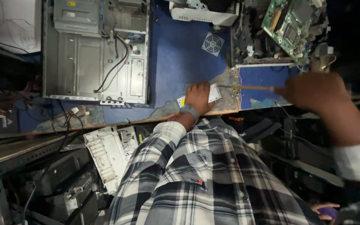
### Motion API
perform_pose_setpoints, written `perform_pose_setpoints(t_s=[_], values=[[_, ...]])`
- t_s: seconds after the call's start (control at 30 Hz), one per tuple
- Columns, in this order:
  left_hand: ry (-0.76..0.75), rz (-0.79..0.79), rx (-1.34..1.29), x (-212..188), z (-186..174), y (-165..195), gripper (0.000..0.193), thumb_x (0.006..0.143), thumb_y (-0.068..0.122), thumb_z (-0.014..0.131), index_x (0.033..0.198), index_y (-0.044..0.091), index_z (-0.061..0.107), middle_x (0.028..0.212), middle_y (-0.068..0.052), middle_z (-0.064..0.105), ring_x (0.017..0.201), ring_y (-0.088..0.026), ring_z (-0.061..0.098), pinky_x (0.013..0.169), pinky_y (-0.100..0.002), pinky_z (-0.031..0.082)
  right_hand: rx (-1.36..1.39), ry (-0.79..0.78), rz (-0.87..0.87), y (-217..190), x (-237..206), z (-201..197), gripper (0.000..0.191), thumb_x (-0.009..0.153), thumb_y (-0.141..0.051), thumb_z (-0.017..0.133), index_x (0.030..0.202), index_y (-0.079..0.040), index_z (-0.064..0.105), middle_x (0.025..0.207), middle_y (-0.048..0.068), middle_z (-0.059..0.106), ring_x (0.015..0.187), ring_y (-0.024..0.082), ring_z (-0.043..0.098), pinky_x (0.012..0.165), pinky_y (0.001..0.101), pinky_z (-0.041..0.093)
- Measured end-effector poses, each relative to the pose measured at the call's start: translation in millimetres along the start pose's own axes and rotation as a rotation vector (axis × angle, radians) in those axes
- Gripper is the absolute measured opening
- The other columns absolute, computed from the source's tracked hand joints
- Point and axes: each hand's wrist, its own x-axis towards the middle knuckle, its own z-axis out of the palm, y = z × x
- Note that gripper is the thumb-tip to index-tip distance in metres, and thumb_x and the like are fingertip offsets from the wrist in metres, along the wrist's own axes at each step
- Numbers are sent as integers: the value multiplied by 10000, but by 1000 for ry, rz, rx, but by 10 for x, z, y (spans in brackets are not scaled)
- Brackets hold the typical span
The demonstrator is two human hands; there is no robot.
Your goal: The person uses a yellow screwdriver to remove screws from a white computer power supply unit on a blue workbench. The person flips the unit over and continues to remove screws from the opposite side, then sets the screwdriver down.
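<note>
Head view: left hand (198, 96) presses flat on a small white part (213, 93), mostly hidden; beside it, blurry right hand (313, 89) pinches a thin yellow tool (248, 87).

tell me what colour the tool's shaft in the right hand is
Yellowish, a thin shaft held by the right hand; head view shows it.

A worn workbench (176, 62) with a blue top, its covering peeled away along the front edge, fills the middle of a dim room. An open computer case (96, 54) lies on it, a green circuit board (292, 23) farther along. Dark shelving (26, 154) and scrap parts crowd the space below.
</note>
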Motion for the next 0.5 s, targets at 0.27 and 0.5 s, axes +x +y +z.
perform_pose_setpoints(t_s=[0.27, 0.5], values=[[-67, -3, 18, -17, 5, -27, 829, 660, 565, 788, 1290, 76, 562, 1246, -127, 609, 1073, -356, 585, 870, -520, 438, 320, 122, 248, 210, 186, 1973, 737, 945, -797, 492, 1142, -152, 788, 994, 159, 792, 849, 365, 772, 743, 498, 621], [-114, -25, -8, -28, -58, -26, 736, 780, 637, 743, 1227, 72, 593, 1176, -140, 630, 1055, -366, 592, 854, -550, 435, 831, 345, 232, -646, 447, 3369, 425, 982, -544, 613, 1178, -196, 758, 1049, 160, 759, 927, 410, 723, 760, 514, 572]])
